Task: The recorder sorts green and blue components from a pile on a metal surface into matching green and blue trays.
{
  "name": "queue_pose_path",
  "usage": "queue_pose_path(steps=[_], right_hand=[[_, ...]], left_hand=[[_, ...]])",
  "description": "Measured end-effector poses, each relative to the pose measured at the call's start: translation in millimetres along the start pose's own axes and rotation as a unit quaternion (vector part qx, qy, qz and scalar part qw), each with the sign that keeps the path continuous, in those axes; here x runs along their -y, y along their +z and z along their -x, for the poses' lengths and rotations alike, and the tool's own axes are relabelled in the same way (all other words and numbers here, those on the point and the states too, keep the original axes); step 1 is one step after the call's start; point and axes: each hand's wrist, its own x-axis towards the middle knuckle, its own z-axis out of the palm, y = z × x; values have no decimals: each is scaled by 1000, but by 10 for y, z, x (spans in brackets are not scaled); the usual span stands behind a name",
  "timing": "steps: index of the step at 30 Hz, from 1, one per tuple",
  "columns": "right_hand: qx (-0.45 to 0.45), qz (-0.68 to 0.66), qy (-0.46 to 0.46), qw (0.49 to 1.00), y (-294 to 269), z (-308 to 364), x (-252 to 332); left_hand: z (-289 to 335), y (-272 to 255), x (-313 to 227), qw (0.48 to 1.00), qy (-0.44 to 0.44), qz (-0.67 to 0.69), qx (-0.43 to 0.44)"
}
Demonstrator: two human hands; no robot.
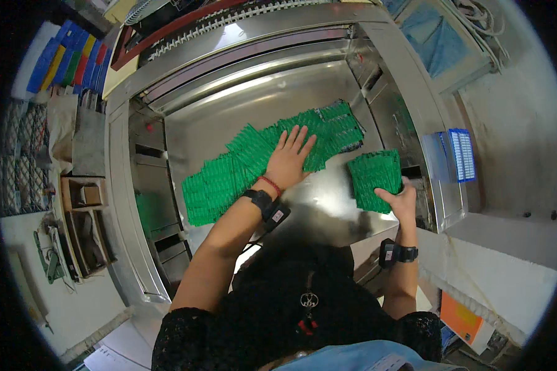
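Observation:
Thin green panels, which look like circuit boards [220, 185], lie fanned in a long overlapping row across the metal tray [229, 114]. My left hand [291, 154] rests flat on the middle of that row, fingers spread. At the right, a separate stack of green circuit boards [372, 176] sits apart from the row. My right hand [402, 201] grips this stack at its lower right edge, thumb on top and the other fingers around its side, partly hidden. A dark layer shows under the row's far right end.
Raised metal walls [148, 191] with slots surround the tray. Blue racks [459, 154] hang outside the right wall. A wooden box [86, 226] and stacked coloured bins [71, 59] stand at the left. White toothed strips [229, 31] run along the far edge.

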Motion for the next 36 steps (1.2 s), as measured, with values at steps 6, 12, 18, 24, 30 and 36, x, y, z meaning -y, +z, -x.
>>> queue_pose_path(steps=[6,12,18,24,30,36], right_hand=[[113,369,-45,921,180,259,431],[122,382,-65,914,365,371,389],[128,343,-59,929,425,317,276],[139,-30,-69,987,342,479,352],[115,-222,-45,967,965,658,-21],[58,-154,-98,981,1046,656,-104]], left_hand=[[38,2,27,1000,6,1,1],[120,-163,-96,994,9,76,-76],[379,-97,-461,955,46,267,-120],[484,237,-835,747,-69,650,-119],[481,293,-1099,790,-77,602,-86],[381,340,-1096,800,-44,564,-198]])
